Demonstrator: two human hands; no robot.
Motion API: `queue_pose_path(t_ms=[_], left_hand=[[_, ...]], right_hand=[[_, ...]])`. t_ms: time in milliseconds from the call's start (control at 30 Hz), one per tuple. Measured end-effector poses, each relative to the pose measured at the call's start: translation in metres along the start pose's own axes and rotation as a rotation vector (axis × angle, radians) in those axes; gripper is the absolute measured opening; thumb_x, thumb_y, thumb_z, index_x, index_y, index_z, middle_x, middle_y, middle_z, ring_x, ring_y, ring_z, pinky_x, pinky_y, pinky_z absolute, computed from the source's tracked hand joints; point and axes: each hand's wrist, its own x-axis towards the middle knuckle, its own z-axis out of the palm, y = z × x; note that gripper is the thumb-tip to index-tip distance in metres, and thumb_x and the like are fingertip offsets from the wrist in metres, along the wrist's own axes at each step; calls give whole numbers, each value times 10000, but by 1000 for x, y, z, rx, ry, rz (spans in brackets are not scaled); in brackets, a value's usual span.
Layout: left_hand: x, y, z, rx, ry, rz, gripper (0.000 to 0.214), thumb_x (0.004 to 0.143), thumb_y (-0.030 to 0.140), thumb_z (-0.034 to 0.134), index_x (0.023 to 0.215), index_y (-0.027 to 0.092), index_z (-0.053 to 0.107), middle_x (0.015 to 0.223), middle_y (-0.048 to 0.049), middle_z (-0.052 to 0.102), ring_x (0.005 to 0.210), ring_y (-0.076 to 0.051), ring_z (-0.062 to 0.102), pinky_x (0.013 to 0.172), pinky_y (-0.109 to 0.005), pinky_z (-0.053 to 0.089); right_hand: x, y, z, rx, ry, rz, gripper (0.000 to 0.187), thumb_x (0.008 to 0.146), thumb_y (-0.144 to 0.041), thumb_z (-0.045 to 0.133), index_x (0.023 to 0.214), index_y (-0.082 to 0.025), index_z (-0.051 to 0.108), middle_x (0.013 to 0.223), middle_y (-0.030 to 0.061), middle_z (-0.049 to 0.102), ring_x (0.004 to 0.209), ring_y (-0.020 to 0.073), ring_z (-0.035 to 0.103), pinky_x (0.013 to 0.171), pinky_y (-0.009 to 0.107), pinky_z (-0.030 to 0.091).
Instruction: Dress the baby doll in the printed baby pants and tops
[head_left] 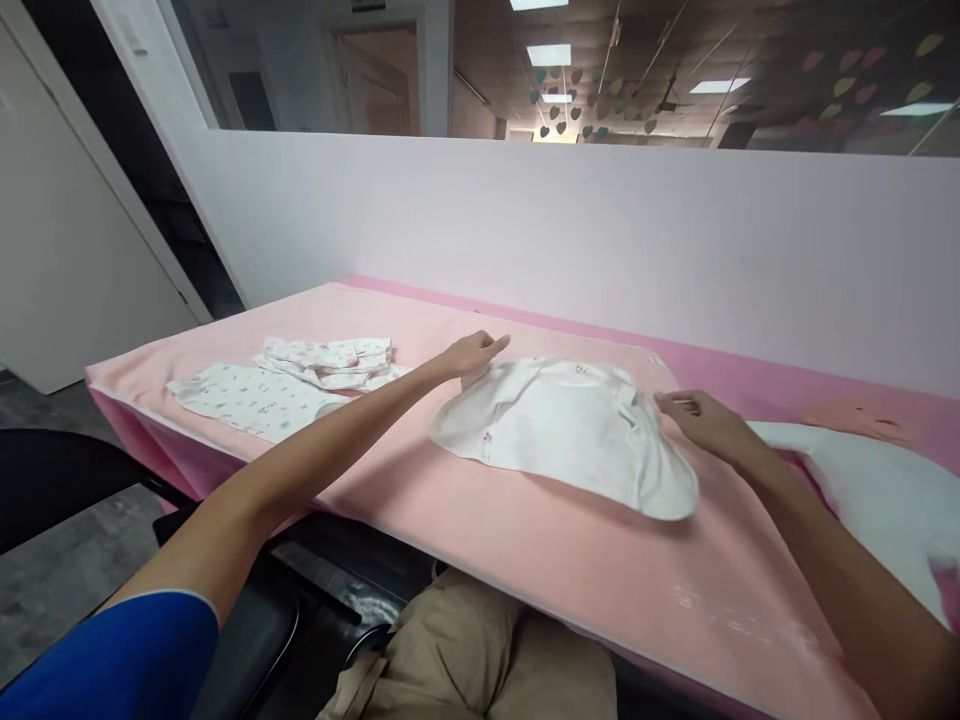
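White baby top mid-table, both hands on the far side of it

So the table's got a pink cover (525, 560), and there's stuff on both sides. Off to the left lie a printed garment (240, 400) and a rumpled printed piece (330, 360) touching it, with the left forearm crossing in front of them. Over on the right there's a big white item (870, 470), partly behind the right forearm. A pale wall (562, 220) rises along the back.

The white garment (562, 430) is near the middle, between the hands. Pink cloth runs from its front down to the near edge, where the person's legs (457, 640) are tucked close. A black chair (247, 630) sits by the left front.

Left hand (474, 355) is curled closed on the garment's far left corner, thumb sticking out. Right hand (701, 420) has its fingers bent in at the far right edge; can't tell if it's really gripping. The white item gets cut off by the frame, and the whitish marks (742, 620) up front are too faint to make out.
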Motion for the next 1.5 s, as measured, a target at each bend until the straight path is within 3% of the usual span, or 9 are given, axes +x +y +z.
queue_pose_path(t_ms=[200,367,567,700,900,1067,1233,1400,1500], left_hand=[[22,-82,34,146,20,-52,473,962,595,594,1223,207,664,1346,-124,737,1195,-312,700,1034,-413,517],[22,-89,45,244,74,-113,437,912,597,650,1155,240,716,1226,-84,763,1182,-331,684,1073,-471,486],[14,-86,45,173,116,-137,563,876,716,648,1173,238,648,1197,-89,740,1149,-320,666,1061,-485,467],[-1,-81,34,265,174,-78,544,873,725,633,1096,230,600,1179,-135,727,1182,-362,625,910,-451,493],[-18,-72,23,458,-166,-94,456,850,680,646,743,241,576,801,-50,728,759,-277,646,682,-361,386],[-19,-65,21,412,-232,-64,427,866,602,618,687,231,505,758,-38,679,703,-234,600,663,-343,362],[-29,-16,45,187,-72,-6,279,917,495,574,834,230,546,849,-32,693,774,-221,630,672,-324,403],[-52,26,71,55,-401,257,323,941,546,633,1040,239,652,928,-29,756,801,-214,686,681,-315,465],[-34,14,63,78,-355,338,400,1003,597,539,1050,236,705,1044,-60,776,900,-229,708,781,-342,523]], right_hand=[[24,82,52,80,-148,95,528,976,-609,601,1316,-219,706,1370,145,738,1209,345,711,970,439,542],[46,103,71,122,-42,129,401,940,-502,601,1197,-220,726,1266,126,776,1142,341,725,964,452,540],[33,77,78,34,30,157,393,924,-582,624,1111,-238,662,1085,108,782,970,316,728,835,423,516],[10,67,59,-119,-140,237,636,933,-860,459,860,-250,625,886,119,744,809,334,690,734,442,480],[-2,62,39,-107,-404,89,643,871,-823,615,669,-242,428,670,23,563,623,221,524,589,332,318],[-5,39,44,89,-244,-36,525,889,-726,638,753,-242,489,731,2,559,684,207,527,614,318,367],[-23,-10,65,347,-114,-118,365,907,-600,694,958,-257,580,969,26,700,876,248,642,765,357,496],[-56,-48,53,361,-529,-485,236,1004,-509,650,1107,-300,689,1187,26,743,1076,254,672,959,400,535],[-47,-40,40,294,-505,-451,276,1039,-552,592,1129,-319,710,1199,23,751,1084,257,682,939,407,550]])
